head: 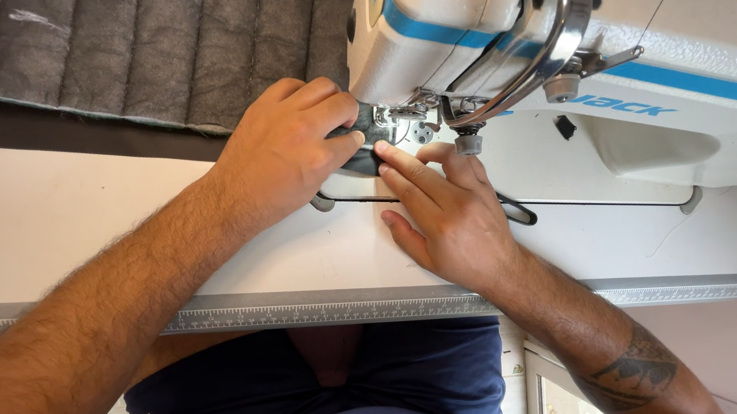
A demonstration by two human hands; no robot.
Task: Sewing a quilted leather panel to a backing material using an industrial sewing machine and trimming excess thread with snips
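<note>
The white industrial sewing machine with blue stripes (553, 38) stands on the pale desk (65, 223). A dark grey quilted fabric panel (147, 47) lies behind it. The small dark fabric piece (368, 142) sits right at the metal presser foot (400, 120). The left hand (288, 147) pinches it; the right hand (448, 212) presses flat, fingers (401, 166) together. Fingertips that close risk the needle, and uneven pressure could skew the seam.

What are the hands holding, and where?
The left hand pinches the edge of a small dark fabric piece by the sewing machine needle. The right hand presses its near edge flat with fingertips.
</note>
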